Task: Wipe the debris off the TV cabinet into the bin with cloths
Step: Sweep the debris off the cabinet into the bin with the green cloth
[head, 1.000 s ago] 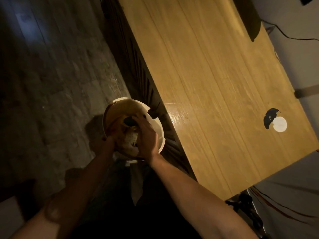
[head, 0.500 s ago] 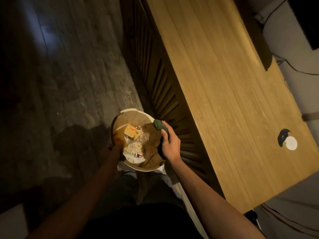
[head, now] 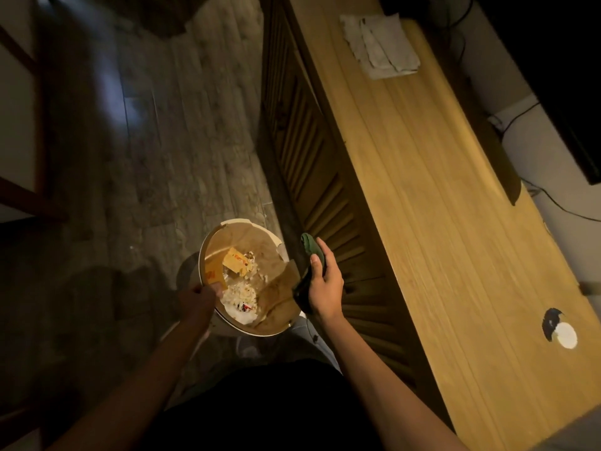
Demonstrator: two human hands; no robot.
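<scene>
While gripping the bin [head: 208,252] rim, left hand [head: 198,301]; right hand [head: 325,288] clamped on green cloth [head: 311,247].

The right hand [head: 325,284], with the green cloth [head: 312,255], is now withdrawn from the bin [head: 208,245] to beside its rim.

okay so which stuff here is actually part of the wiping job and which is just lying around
Job: green cloth in right hand; bin held by left hand; cabinet; folded white cloth.
Lying about: cables; white disc.
</scene>
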